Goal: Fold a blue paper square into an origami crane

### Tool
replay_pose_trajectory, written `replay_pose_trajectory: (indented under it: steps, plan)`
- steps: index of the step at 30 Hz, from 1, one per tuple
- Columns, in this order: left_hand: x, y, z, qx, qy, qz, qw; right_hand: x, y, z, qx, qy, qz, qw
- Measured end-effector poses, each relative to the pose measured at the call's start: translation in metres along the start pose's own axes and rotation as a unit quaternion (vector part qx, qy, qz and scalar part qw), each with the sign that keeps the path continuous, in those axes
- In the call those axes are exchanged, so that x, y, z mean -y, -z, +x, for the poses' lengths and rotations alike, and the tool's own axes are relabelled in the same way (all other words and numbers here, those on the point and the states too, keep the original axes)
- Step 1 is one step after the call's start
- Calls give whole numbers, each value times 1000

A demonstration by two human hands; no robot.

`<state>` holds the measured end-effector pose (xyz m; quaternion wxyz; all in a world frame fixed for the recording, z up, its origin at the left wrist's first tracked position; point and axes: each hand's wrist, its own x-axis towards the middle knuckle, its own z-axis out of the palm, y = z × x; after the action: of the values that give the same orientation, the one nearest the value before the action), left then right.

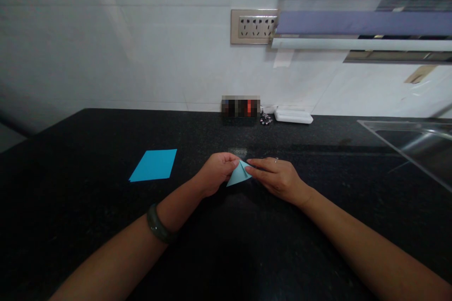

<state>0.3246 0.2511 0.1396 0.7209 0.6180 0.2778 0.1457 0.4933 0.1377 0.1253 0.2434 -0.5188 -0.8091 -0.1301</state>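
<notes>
Observed from beside the dark, speckled worktop (88,150): one person works with both bare hands over it, forearms reaching in from the near side. The left hand (215,174) has thumb and fingers closed on a small piece of folded pale blue paper (238,176), pinching it at its upper left edge. Paper is roughly triangular, a crease or flap edge visible on its right part, one corner pointing towards the near left; it sits between the two hands. The right hand (280,178) lays its fingertips on the right side of the paper; fingers set close together, though I cannot tell whether they grip it or only press. Left wrist carries a dark green bangle (158,226); right hand wears a ring (276,160). To the left of the left hand, well apart from it, brighter blue paper (153,165) lies flat, apparently more than one sheet. Along the pale wall (176,56): a dark object with a red patch (240,107), details obscured; next to it a small beaded item (266,118), then a long white object (294,115). Sink (388,144) at far right; socket panel (256,27) above, partly covered by purple fabric (335,23)
</notes>
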Motion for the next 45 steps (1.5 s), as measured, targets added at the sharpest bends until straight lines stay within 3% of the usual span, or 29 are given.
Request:
replay_pose_trajectory:
  steps: [11,45]
  plan:
    - [4,2,4,-5,-14,-20,1000,0,-3,2,-5,26,-22,999]
    - [12,3,6,-7,-41,-2,999,2,-2,5,24,15,-34,999]
